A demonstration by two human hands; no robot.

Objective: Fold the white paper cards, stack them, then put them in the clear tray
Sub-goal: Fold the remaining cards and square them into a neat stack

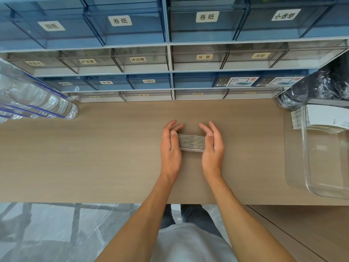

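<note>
Both hands press flat against the two ends of a stack of folded white cards (191, 141) standing on edge on the wooden table (94, 152), just ahead of the person. The left hand (170, 146) has its palm on the left end, thumb resting along the top edges, fingers curled loosely beyond the far side; the right hand (213, 145) mirrors it on the right end. Neither hand is closed into a fist: this is a squeeze between two nearly flat palms, the stack as the only thing held, its lower edge apparently touching the table. The clear tray (306, 167) sits well apart to the right, at the table's edge, with what looks like a pile of flat white sheets (324, 118) lying at its far end. Risks, as judged from here: the carry to the tray is long, and a stack held only by end pressure can bow in the middle and burst apart if the squeeze slackens or grows uneven. The middle cards already rise slightly, so they may slip out first. Folded cards also tend to spring open, which could loosen the stack. Smaller concern: the tray's raised wall could catch the lowest card on the way in.
</note>
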